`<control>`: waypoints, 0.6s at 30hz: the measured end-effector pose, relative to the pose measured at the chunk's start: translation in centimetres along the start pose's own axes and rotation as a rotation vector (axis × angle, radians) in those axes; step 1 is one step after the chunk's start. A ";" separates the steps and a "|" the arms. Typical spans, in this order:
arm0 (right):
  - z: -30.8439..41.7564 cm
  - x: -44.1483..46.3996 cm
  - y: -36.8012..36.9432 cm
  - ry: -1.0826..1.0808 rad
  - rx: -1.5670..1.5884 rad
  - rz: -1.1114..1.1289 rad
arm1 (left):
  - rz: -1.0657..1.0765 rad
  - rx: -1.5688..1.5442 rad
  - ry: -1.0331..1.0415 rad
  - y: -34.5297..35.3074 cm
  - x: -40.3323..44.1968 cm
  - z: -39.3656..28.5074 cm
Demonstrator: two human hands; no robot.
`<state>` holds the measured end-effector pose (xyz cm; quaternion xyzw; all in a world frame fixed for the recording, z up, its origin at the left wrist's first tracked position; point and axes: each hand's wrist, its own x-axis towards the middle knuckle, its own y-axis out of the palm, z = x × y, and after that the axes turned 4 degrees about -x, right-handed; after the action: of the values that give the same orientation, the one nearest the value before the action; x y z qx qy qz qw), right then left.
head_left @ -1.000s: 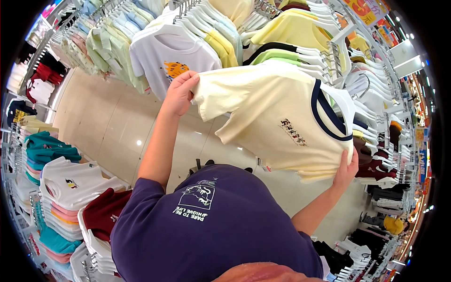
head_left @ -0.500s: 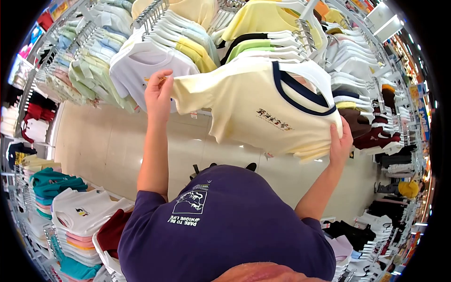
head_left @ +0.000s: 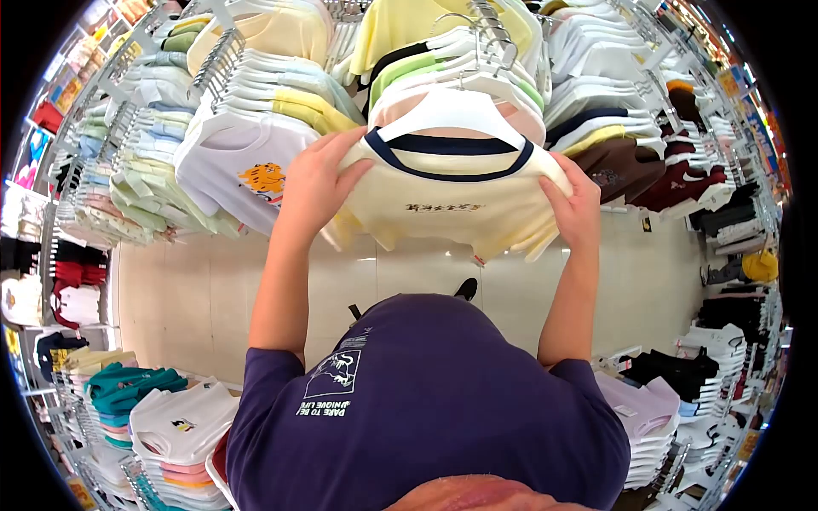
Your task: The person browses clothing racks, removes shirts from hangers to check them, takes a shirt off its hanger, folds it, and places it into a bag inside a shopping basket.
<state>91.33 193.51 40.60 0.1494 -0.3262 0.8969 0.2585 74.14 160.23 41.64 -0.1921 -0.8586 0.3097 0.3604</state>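
Observation:
A cream T-shirt (head_left: 443, 192) with a navy neckband and a small dark print hangs on a white hanger (head_left: 452, 115) in front of the rack. My left hand (head_left: 319, 183) grips its shoulder on the left of the view, thumb on the front. On the other shoulder, my right hand (head_left: 575, 200) pinches the cloth near the hanger's end. The hanger's top is close to several metal hooks (head_left: 490, 38); whether it rests on the rail I cannot tell. Just left of my left hand is a white T-shirt with an orange animal print (head_left: 247, 166).
Racks of hanging shirts run along the far side, with a brown shirt (head_left: 622, 166) at the right. Nearer, a white T-shirt (head_left: 183, 422) and a lilac one (head_left: 639, 404) hang on either side of my body. Tiled floor (head_left: 213, 298) lies between.
My left hand has gone from the sleeve to the shoulder. The cream shirt has turned to face me squarely and moved left, nearer the rack hooks. The view has swung right.

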 end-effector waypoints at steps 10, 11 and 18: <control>-3.2 -1.4 -1.1 0.099 0.377 0.126 | -0.137 -0.058 0.069 -2.3 0.2 -1.3; -4.1 -1.6 -1.0 0.117 0.445 0.154 | -0.153 -0.053 0.063 -3.0 0.3 -1.3; -11.1 -5.2 3.6 0.477 0.514 0.479 | -0.297 0.034 0.106 -6.9 0.6 -2.2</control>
<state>92.49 196.59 28.25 -0.0828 -0.0485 0.9932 0.0655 74.60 156.36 47.78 -0.0728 -0.8520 0.2570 0.4503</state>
